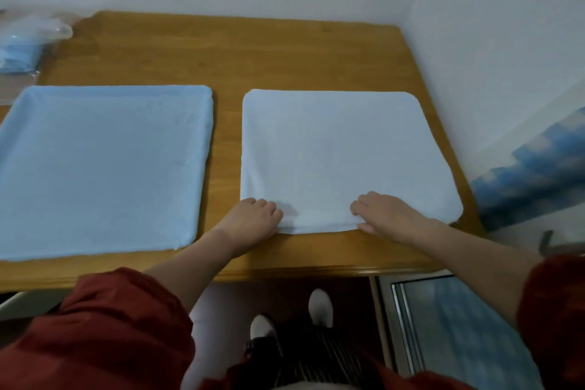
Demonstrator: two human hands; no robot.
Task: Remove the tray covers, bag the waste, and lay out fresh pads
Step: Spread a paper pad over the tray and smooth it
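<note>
Both hands are at the near edge of the white cover (342,152), which lies on the right part of the wooden table (228,51). The left hand (253,218) bunches the cloth with curled fingers. The right hand (386,215) pinches the edge, fingers on top and thumb below. The blue cover (101,165) lies apart on the left. If the far side clings when the cover is pulled, the hidden tray may slide toward the table edge. The cloth may also slip from the fingers.
</note>
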